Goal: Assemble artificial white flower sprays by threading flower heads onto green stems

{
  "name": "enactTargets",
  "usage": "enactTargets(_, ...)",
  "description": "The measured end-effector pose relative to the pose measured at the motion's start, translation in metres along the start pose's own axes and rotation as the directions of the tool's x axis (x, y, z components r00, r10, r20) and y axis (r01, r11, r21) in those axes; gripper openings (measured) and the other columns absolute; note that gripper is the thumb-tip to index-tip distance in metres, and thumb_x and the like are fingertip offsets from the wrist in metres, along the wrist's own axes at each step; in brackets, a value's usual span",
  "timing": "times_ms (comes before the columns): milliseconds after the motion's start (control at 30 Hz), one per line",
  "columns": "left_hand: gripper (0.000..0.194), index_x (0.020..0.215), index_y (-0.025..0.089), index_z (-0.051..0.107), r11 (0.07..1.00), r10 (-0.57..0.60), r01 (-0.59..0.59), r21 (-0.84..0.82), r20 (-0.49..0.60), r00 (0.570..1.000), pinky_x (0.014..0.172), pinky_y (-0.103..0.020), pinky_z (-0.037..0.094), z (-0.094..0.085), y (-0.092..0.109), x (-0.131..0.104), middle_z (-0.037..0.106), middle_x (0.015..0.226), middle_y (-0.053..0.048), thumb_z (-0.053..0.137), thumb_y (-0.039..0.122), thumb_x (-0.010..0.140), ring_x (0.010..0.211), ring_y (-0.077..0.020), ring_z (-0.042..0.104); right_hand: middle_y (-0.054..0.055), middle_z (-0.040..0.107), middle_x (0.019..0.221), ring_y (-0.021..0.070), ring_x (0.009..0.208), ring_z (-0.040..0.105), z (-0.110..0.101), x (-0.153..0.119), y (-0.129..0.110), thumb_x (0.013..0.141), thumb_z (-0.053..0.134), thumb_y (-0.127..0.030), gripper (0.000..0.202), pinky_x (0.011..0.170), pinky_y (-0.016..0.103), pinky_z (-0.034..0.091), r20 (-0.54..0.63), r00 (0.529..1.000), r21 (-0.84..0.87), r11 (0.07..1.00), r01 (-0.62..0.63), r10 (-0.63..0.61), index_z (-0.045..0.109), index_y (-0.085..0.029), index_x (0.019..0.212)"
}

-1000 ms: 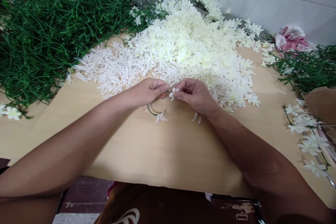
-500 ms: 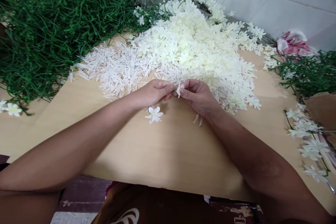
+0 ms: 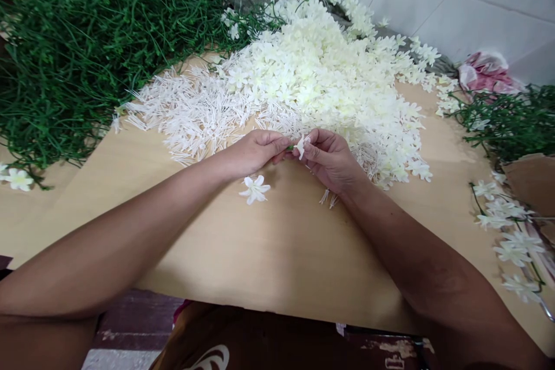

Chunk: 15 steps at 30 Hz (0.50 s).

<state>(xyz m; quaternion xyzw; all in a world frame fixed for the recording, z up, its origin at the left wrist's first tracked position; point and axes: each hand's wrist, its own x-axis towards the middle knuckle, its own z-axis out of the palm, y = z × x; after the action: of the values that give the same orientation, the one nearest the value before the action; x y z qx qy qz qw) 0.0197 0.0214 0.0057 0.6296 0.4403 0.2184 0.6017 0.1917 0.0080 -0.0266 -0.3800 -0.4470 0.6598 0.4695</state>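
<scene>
My left hand (image 3: 267, 149) pinches a short green stem (image 3: 291, 148) between thumb and fingers. Just right of it, my right hand (image 3: 326, 157) grips a small white artificial flower (image 3: 302, 147) by its petals. The flower sits at the end of the green stem; whether it is fully seated I cannot tell. Below my left hand, a loose white flower (image 3: 255, 189) lies face up on the board, apart from both hands. A few white stamens (image 3: 329, 198) lie under my right wrist.
White stamens (image 3: 195, 110) and a heap of white flowers (image 3: 321, 63) lie behind my hands. Green stems (image 3: 99, 40) are piled at left, more green stems (image 3: 515, 118) at right. A flower spray (image 3: 511, 231) lies along the right edge of the tan board (image 3: 269, 260).
The white flower has shifted slightly right and turned, so its petals show more. My right hand has moved a little to the right, while my left hand stays almost still.
</scene>
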Motion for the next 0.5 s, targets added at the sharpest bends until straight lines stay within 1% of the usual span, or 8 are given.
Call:
enactTargets(133,0.038,0.053,0.017,0.041,1.000,0.008,-0.008,0.012,0.012,1.000,0.043,-0.021,0.022,-0.0006,-0.0011,0.0010,0.033,0.045,0.006,0.048,0.030,0.088,0.039,-0.0039,0.025,-0.005,0.062,0.062,0.0086,0.060,0.058,0.0008,0.0002,0.0005,0.051,0.087,-0.039,0.037,0.068,0.026,0.052,-0.011,1.000,-0.050,0.999,0.005,-0.005,0.057,-0.020,0.062)
enactTargets(233,0.037,0.053,0.017,0.042,1.000,0.011,-0.011,0.005,0.015,1.000,0.044,-0.022,0.024,-0.0003,-0.0022,0.0010,0.033,0.045,0.006,0.048,0.029,0.087,0.040,-0.0042,0.026,-0.004,0.063,0.066,0.0085,0.063,0.059,0.0009,0.0000,0.0017,0.054,0.086,-0.038,0.035,0.069,0.026,0.052,-0.002,0.999,-0.089,0.995,0.052,-0.053,0.058,-0.019,0.063)
enactTargets(333,0.037,0.053,0.017,0.041,1.000,0.011,-0.011,0.016,0.008,1.000,0.044,-0.021,0.023,0.0014,-0.0028,0.0004,0.033,0.044,0.007,0.048,0.029,0.087,0.040,-0.0041,0.025,-0.004,0.064,0.071,0.0079,0.066,0.060,0.0009,-0.0007,0.0021,0.053,0.087,-0.033,0.033,0.070,0.024,0.051,0.021,0.995,-0.127,0.986,0.103,-0.102,0.058,-0.019,0.063)
enactTargets(400,0.037,0.053,0.017,0.040,0.999,0.009,-0.009,0.039,0.001,1.000,0.044,-0.021,0.022,0.0030,-0.0033,-0.0001,0.033,0.044,0.007,0.046,0.028,0.087,0.040,-0.0039,0.024,-0.004,0.064,0.070,0.0071,0.066,0.060,0.0012,-0.0011,0.0019,0.052,0.087,-0.032,0.033,0.069,0.022,0.051,0.030,0.995,-0.137,0.985,0.103,-0.100,0.058,-0.018,0.061)
enactTargets(500,0.036,0.053,0.017,0.039,0.998,0.017,-0.016,0.064,-0.013,1.000,0.045,-0.021,0.022,0.0057,-0.0054,0.0000,0.034,0.045,0.007,0.045,0.025,0.087,0.041,-0.0038,0.024,-0.003,0.064,0.069,0.0077,0.066,0.060,0.0020,-0.0011,0.0015,0.050,0.088,-0.032,0.034,0.067,0.022,0.051,0.034,0.998,-0.145,0.988,0.060,-0.055,0.057,-0.018,0.059)
